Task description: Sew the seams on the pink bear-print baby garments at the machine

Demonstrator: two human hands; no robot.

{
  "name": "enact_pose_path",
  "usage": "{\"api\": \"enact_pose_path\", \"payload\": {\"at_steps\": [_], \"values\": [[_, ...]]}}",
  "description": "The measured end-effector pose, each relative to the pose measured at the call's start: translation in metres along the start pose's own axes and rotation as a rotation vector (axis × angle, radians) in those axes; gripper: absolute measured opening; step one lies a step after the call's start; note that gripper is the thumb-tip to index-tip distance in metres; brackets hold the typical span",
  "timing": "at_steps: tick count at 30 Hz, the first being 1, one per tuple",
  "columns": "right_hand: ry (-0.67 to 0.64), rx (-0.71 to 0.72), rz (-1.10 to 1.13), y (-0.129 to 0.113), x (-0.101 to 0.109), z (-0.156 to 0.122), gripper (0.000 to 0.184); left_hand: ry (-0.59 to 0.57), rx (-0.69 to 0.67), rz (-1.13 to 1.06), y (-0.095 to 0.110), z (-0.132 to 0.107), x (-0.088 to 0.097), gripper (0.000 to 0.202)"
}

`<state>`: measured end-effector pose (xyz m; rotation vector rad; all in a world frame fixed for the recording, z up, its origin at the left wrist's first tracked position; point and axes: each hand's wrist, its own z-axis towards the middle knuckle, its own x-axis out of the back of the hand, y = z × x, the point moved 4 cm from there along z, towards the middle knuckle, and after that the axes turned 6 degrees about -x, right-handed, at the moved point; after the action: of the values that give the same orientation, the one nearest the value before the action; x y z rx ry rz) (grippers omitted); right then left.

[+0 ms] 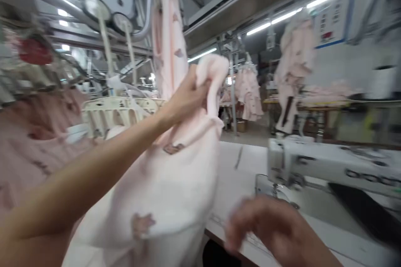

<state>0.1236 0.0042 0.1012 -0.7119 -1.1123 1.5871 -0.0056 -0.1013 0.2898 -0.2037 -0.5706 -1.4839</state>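
Note:
My left hand (189, 96) is raised and closed on the upper edge of a pale pink garment (178, 179) with small printed figures. The cloth hangs down from my fingers, and a folded band of it loops above them. Lower right, my right hand (266, 225) is blurred by motion, its fingers curved; it is apart from the garment and in front of the white sewing machine (328, 167). Whether anything is between its fingers cannot be made out.
More pink garments hang at the left (53, 150) and from the overhead rail (172, 46). A cream hanger rack (122, 106) stands behind my left arm. A black flat object (363, 212) rests by the machine. A thread cone (380, 83) stands far right.

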Motion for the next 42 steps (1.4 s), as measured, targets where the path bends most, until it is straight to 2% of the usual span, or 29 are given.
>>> {"api": "enact_pose_path", "payload": {"at_steps": [2, 4, 6, 9, 11, 13, 14, 15, 17, 18, 20, 22, 26, 30, 32, 34, 36, 38, 40, 42], "values": [[0.252, 0.005, 0.172, -0.012, 0.019, 0.021, 0.044, -0.11, -0.106, 0.171, 0.006, 0.014, -0.051, 0.023], [0.521, -0.074, 0.127, -0.005, 0.043, 0.036, 0.047, -0.181, -0.142, 0.327, 0.015, 0.02, -0.086, 0.022], [0.712, -0.13, 0.021, 0.006, 0.064, 0.044, 0.045, -0.24, -0.137, 0.408, 0.025, 0.024, -0.103, 0.023], [0.861, -0.048, -0.018, 0.01, 0.084, 0.038, 0.035, -0.286, -0.113, 0.44, 0.033, 0.02, -0.098, 0.031], [0.793, -0.024, 0.149, 0.006, 0.089, 0.022, 0.032, -0.272, -0.096, 0.44, 0.024, 0.004, -0.086, 0.043], [0.592, -0.127, 0.314, 0.005, 0.088, 0.0, 0.034, -0.294, -0.061, 0.432, -0.001, -0.031, -0.082, 0.057], [0.496, -0.208, 0.327, 0.007, 0.086, -0.013, 0.035, -0.362, -0.018, 0.424, -0.018, -0.055, -0.087, 0.061], [0.443, -0.297, 0.297, 0.012, 0.085, -0.027, 0.035, -0.501, 0.039, 0.385, -0.037, -0.084, -0.098, 0.061], [0.461, -0.414, 0.166, 0.029, 0.085, -0.051, 0.036, -0.725, 0.123, 0.329, -0.066, -0.141, -0.127, 0.054], [0.514, -0.426, 0.079, 0.038, 0.086, -0.06, 0.035, -0.758, 0.114, 0.292, -0.072, -0.162, -0.141, 0.05], [0.648, -0.383, -0.085, 0.052, 0.084, -0.069, 0.032, -0.65, 0.121, 0.154, -0.07, -0.183, -0.166, 0.047], [0.742, -0.341, -0.196, 0.061, 0.078, -0.072, 0.029, -0.593, 0.152, -0.1, -0.052, -0.184, -0.189, 0.043], [0.83, -0.406, -0.336, 0.066, 0.07, -0.086, 0.026, -0.697, 0.338, -0.653, -0.011, -0.185, -0.23, 0.026], [0.777, -0.639, -0.466, 0.079, 0.067, -0.115, 0.026, -0.704, 0.645, -0.986, -0.001, -0.227, -0.255, 0.028], [0.71, -0.751, -0.483, 0.084, 0.065, -0.125, 0.029, -0.701, 0.714, -0.972, -0.002, -0.244, -0.257, 0.03], [0.717, -0.744, -0.538, 0.079, 0.065, -0.126, 0.026, -0.63, 0.658, -0.878, -0.004, -0.244, -0.252, 0.029], [0.768, -0.625, -0.654, 0.067, 0.067, -0.118, 0.012, -0.579, 0.543, -0.794, -0.003, -0.232, -0.244, 0.026], [0.751, -0.464, -0.77, 0.055, 0.068, -0.106, 0.023, -0.587, 0.459, -0.74, -0.002, -0.218, -0.24, 0.026], [0.663, -0.379, -0.863, 0.051, 0.067, -0.095, 0.027, -0.621, 0.46, -0.69, -0.002, -0.209, -0.238, 0.023], [0.62, -0.388, -0.936, 0.052, 0.068, -0.09, 0.021, -0.624, 0.516, -0.651, -0.005, -0.207, -0.239, 0.02]]}}
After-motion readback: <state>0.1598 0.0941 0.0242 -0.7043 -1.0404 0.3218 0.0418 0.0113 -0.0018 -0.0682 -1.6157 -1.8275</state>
